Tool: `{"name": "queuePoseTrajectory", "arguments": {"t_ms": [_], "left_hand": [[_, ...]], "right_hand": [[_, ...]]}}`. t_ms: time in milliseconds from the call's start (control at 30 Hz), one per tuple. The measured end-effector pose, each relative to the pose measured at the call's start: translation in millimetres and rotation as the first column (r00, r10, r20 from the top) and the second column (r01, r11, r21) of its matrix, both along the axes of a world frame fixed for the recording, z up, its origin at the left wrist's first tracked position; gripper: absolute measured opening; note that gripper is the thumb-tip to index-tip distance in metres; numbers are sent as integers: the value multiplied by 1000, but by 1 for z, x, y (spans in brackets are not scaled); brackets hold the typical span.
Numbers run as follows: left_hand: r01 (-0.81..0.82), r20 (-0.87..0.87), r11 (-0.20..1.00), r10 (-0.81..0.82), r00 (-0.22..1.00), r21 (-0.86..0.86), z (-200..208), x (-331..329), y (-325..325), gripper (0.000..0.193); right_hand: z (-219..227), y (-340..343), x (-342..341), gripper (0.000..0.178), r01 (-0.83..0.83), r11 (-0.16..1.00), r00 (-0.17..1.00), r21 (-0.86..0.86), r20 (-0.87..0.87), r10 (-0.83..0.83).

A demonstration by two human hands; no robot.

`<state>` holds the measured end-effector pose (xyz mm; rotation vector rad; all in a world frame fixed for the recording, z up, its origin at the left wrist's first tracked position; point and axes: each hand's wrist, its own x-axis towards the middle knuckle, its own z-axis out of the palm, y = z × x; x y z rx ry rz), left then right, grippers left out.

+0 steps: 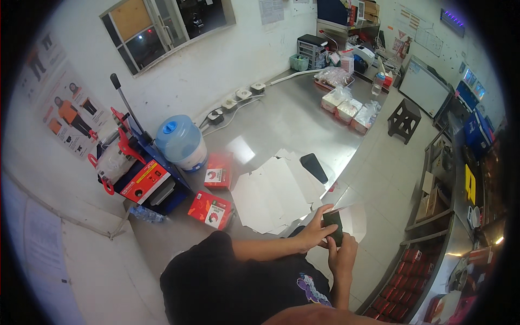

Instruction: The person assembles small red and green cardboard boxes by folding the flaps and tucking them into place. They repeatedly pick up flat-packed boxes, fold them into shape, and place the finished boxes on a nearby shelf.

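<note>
Past the table's right edge, my left hand (pixel 314 232) and my right hand (pixel 343 253) are together on a small dark, blackish-green rectangular block (pixel 334 229). The left fingers and thumb curl round its left side, and the right thumb and fingers grip its lower end. A white card piece (pixel 356 219) shows just behind and to the right of the block; what holds it is hidden. Left of my hands, a stack of flat white card sheets (pixel 276 189) lies on the metal table (pixel 254 135), with a black phone (pixel 314 168) by its right edge.
Two red boxes (pixel 211 209) lie left of the sheets. Behind them stand a blue water jug (pixel 181 143) and a red-and-blue lever press (pixel 143 181). White-topped boxes (pixel 347 109) sit at the far end. A dark stool (pixel 404 120) and shelving with red packs (pixel 398 287) are rightward.
</note>
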<state>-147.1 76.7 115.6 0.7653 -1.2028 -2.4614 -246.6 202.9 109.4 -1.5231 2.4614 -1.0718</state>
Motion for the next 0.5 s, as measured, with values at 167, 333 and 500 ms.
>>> {"name": "queuePoseTrajectory", "arguments": {"t_ms": [167,333,500], "left_hand": [[-82,-63,996,79,995,-47,-5,-9,0,60],[-163,-94,986,167,981,45,10,-17,8,61],[24,-123,996,-35,992,-90,2,-24,5,67]], "right_hand": [[-8,-9,1,30,100,987,993,-126,-56,-107],[3,-14,0,41,292,886,956,-359,78,-284],[9,-11,-5,41,54,986,989,-161,-128,-75]]}}
